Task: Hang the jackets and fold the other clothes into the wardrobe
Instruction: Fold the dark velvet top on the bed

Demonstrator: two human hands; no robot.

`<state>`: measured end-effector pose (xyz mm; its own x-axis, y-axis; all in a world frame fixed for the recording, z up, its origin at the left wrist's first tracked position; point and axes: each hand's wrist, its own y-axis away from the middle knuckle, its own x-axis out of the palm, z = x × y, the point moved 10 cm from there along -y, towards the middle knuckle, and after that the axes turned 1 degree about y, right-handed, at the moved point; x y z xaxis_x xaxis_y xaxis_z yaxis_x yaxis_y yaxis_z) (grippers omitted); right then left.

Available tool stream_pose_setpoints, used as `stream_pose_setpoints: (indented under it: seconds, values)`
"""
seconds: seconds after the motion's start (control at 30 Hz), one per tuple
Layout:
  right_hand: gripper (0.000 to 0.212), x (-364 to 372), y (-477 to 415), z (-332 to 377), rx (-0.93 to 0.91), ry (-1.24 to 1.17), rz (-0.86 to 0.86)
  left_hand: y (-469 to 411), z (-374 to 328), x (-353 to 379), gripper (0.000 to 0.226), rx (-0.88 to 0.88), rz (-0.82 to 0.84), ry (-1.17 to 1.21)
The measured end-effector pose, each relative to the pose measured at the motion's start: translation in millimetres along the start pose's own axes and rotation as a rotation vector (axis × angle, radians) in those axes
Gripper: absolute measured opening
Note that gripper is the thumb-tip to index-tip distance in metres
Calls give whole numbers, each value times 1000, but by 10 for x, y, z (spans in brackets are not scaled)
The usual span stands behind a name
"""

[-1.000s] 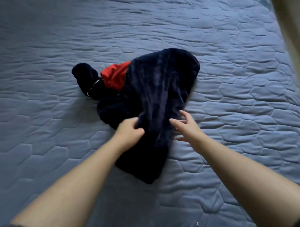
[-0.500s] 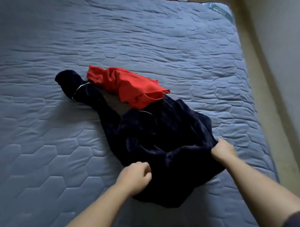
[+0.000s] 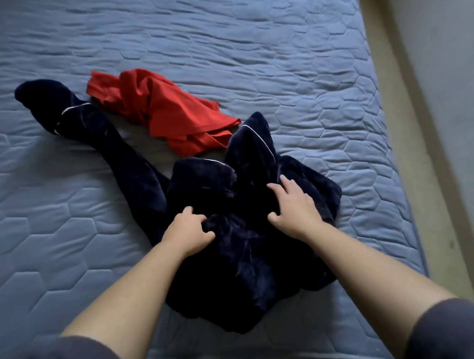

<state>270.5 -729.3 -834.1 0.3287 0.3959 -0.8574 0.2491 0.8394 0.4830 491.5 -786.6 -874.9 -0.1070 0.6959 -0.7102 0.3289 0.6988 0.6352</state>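
Now left hand [image 3: 188,232] clutches navy garment [image 3: 246,259]; right hand [image 3: 293,204] fingers [image 3: 285,181] splayed atop; red cloth [image 3: 169,112] touching behind.

This is looking like a bedroom in a home, where a quilted blue mattress [image 3: 252,44] is filling nearly the whole view, a dark plush garment [image 3: 246,259] and a red garment [image 3: 169,109] are lying rumpled on it, and a beige strip [image 3: 405,119] is running alongside below a pale wall [image 3: 446,64].

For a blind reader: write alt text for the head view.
The left hand grips a fold of a crumpled navy garment with white piping on a blue quilted mattress; the right hand rests spread on it. A red garment lies beyond.
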Motion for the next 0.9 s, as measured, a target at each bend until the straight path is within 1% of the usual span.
stream_pose_setpoints:
  seconds: [0.03, 0.07, 0.13, 0.17, 0.23, 0.3, 0.33, 0.37, 0.4, 0.43, 0.47, 0.53, 0.57, 0.6, 0.63, 0.67, 0.7, 0.77, 0.8, 0.83, 0.9]
  values:
    - [75, 128, -27, 89, -61, 82, 66, 45, -19, 45, 32, 42, -35, -19]
    - [74, 262, -11, 130, -96, 196, 130, 119, -33, 57, 22, 80, -85, 16]
    - [61, 455, 115, 65, -68, 432, 252, 292, -2, 72, 12, 113, -150, 135]
    - [52, 526, 211, -32, -12, 493, 335, 377, 45, 83, 14, 100, -162, 169]
    - [42, 664, 495, -269, 103, 529, 552, 553, 225, 84, 29, -2, -179, 172]
    - [41, 744, 813, -460, 135, 566, 755, 740, 447, 20, 48, -135, -253, 198]
    - [42, 737, 924, -511, 132, 568, 799, 827, 564, -15, 61, -200, -308, 267]
    - [41, 711, 977, -531, 123, 552, 796, 906, 690, -14, 77, -275, -347, 364]
    - [39, 676, 976, -518, 103, 518, 751, 973, 815, 43, 92, -363, -352, 475]
    - [37, 607, 923, -462, 77, 480, 672, 1013, 909, 159, 102, -447, -316, 580]
    - [35, 516, 826, -376, 47, 439, 563, 1025, 968, 328, 106, -521, -243, 660]
    - [37, 382, 606, -119, -19, 286, 379, 1040, 991, 734, 101, -639, -40, 766]
    - [44, 375, 520, 45, -59, 151, 342, 1051, 950, 918, 95, -670, 61, 808]
    - [54, 404, 460, 239, -105, -15, 348, 1059, 897, 1065, 84, -684, 143, 830]
    - [63, 467, 440, 428, -137, -179, 388, 1056, 867, 1165, 70, -687, 176, 834]
    - [67, 541, 438, 596, -158, -294, 433, 1038, 862, 1210, 56, -686, 155, 829]
    - [64, 616, 458, 733, -173, -343, 470, 1026, 872, 1201, 44, -686, 100, 822]
    - [40, 746, 542, 842, -177, -345, 503, 1048, 860, 1043, 28, -663, -47, 835]
    - [30, 763, 602, 816, -141, -382, 501, 1089, 842, 893, 21, -631, -133, 871]
    - [25, 752, 669, 761, -83, -449, 501, 1151, 824, 699, 17, -585, -229, 927]
    - [22, 643, 821, 652, 9, -578, 534, 1306, 811, 209, 19, -465, -428, 1049]
